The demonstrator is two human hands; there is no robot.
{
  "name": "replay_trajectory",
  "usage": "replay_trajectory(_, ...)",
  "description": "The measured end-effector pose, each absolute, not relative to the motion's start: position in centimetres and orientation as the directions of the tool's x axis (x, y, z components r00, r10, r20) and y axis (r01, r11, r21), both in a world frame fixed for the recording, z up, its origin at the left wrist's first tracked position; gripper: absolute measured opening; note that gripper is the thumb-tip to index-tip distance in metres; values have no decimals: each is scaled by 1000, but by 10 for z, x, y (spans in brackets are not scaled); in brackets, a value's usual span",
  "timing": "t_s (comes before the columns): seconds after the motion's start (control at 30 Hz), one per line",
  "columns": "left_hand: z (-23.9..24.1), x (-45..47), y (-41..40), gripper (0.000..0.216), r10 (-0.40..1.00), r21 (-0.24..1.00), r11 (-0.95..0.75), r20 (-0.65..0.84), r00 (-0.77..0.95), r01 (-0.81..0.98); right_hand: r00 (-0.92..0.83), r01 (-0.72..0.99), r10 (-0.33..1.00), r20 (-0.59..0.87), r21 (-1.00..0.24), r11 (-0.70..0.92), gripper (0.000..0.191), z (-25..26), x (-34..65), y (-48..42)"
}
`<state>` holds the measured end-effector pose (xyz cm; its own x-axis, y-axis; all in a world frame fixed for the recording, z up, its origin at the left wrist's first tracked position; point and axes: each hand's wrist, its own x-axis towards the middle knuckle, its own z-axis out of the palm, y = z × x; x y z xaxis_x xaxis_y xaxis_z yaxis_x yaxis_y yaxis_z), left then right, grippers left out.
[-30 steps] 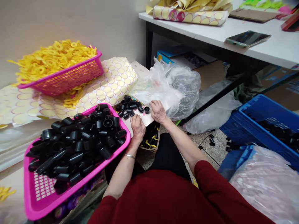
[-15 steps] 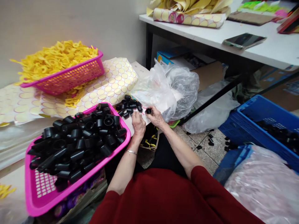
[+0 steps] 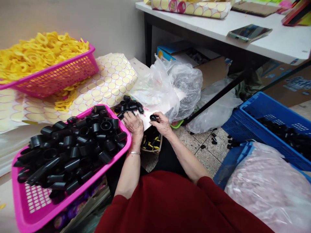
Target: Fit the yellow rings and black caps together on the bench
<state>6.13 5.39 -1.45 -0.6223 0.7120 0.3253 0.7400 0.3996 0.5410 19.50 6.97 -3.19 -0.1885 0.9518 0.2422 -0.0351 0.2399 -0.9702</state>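
Observation:
My right hand [image 3: 162, 123] pinches a short black plastic cap [image 3: 153, 117] between thumb and fingers, its round end facing up. To its left, my left hand [image 3: 134, 125] reaches to a small pile of black plastic tubes [image 3: 130, 104]. Its fingers are bent and slightly apart at the near edge of the pile; the fingertips are partly hidden. The pile lies on a white surface [image 3: 147, 120] between my hands and the plastic bag. Close by on the left, a pink basket [image 3: 128, 139] is heaped with larger black cylinders [image 3: 80, 142].
A second pink basket [image 3: 55, 79] holds yellow ring-shaped pieces [image 3: 46, 55]. Below my hands sits a box of black-and-yellow parts [image 3: 152, 142]. Clear plastic bags [image 3: 186, 84] bunch up beside the white table [image 3: 194, 24]. A blue crate [image 3: 267, 106] and a stuffed bag [image 3: 269, 184] stand right.
My left hand has moved left, away from the cap in my right hand, to the small pile. My right hand keeps the cap, its round end now more visible. The view has shifted slightly.

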Motion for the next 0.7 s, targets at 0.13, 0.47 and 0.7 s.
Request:
replay_trajectory(0.13, -18, 57, 56, 19, 736, 569, 367, 307, -604, 736, -202, -196, 970, 133, -976, 93, 42, -29, 192, 63)
replay_trajectory(0.47, -27, 49, 56, 14, 789, 556, 259, 351, -505, 790, -219, -371, 973, 67, -928, -20, 47, -27, 196, 54)
replay_trajectory(0.7, -33, 45, 53, 19, 802, 583, 200, 364, -473, 787, -111, 423, 969, 220, -872, 247, 39, -40, 186, 92)
